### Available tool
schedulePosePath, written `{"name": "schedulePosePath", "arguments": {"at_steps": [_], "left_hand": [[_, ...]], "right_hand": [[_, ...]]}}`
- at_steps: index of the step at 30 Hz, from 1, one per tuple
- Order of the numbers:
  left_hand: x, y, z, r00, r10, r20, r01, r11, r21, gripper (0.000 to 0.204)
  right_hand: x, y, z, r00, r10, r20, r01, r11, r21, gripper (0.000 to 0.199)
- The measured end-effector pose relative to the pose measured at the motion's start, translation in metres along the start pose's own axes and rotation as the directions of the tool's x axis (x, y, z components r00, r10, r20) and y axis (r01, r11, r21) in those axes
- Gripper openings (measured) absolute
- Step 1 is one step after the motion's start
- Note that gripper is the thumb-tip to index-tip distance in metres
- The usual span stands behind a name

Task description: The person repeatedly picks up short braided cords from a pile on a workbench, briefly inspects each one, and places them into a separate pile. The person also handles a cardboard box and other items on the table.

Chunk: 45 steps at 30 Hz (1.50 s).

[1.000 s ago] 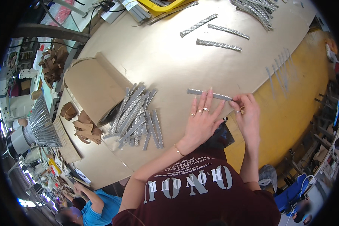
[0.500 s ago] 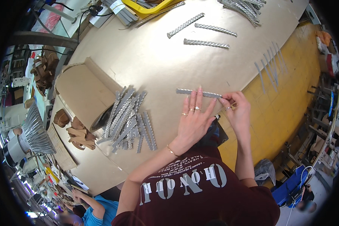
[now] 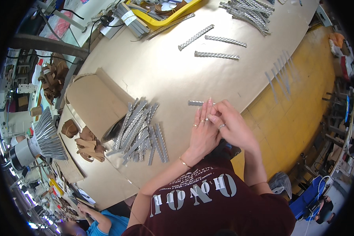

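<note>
A short silver braided strip (image 3: 195, 103) with a grey face lies on the table, its left end showing and the rest hidden under my hands. My left hand (image 3: 202, 135) rests over it with fingers stretched out flat, holding it down. Over the left fingers, my right hand (image 3: 236, 128) is closed, thumb and fingertips drawn together at the strip. What those fingertips hold is hidden. To the left lies a heap of similar strips (image 3: 137, 128), spilling by the mouth of a cardboard box (image 3: 96, 100).
Three braided strips (image 3: 217, 55) lie farther back, with a bundle (image 3: 249, 15) of more beyond. A yellow tray (image 3: 157, 21) stands at the far edge. Brown pieces (image 3: 89, 143) sit left, near a lamp (image 3: 47, 135). Thin grey strips (image 3: 281, 76) hang off the right edge. A co-worker (image 3: 106, 222) sits lower left.
My right hand has moved left from the strip's right end, over my left fingers. The left fingers have drawn closer together. The whole view has shifted slightly.
</note>
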<state>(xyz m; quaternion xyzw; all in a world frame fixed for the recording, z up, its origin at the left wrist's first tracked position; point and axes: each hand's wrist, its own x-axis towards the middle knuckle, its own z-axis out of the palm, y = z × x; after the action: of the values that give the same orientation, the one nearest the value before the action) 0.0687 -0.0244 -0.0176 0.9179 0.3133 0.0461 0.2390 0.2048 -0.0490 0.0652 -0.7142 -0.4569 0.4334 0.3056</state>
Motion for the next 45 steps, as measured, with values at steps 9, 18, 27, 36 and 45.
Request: {"name": "schedulePosePath", "arguments": {"at_steps": [9,18,27,36,45], "left_hand": [[-0.001,-0.003,-0.006,0.994,0.072,-0.077,-0.079,0.992,-0.099,0.058],[0.0,-0.002,-0.013,0.998,0.056,0.004,-0.056,0.996,-0.067,0.072],[0.001,-0.005,-0.011,0.998,0.032,-0.059,-0.041,0.988,-0.146,0.097],[0.003,0.0,-0.01,0.999,0.016,-0.03,-0.018,0.999,-0.041,0.091],[0.005,0.003,-0.012,0.999,0.034,-0.03,-0.032,0.998,0.053,0.093]], "right_hand": [[0.009,0.044,-0.004,0.927,0.295,-0.234,-0.224,0.932,0.285,0.021],[0.013,0.039,0.005,0.928,0.178,-0.328,-0.123,0.975,0.183,0.023],[0.01,0.042,0.018,0.891,0.088,-0.445,-0.071,0.996,0.054,0.024],[0.009,0.042,0.025,0.871,0.081,-0.484,-0.051,0.996,0.075,0.022],[-0.003,0.047,0.014,0.855,0.126,-0.503,-0.03,0.981,0.193,0.024]]}}
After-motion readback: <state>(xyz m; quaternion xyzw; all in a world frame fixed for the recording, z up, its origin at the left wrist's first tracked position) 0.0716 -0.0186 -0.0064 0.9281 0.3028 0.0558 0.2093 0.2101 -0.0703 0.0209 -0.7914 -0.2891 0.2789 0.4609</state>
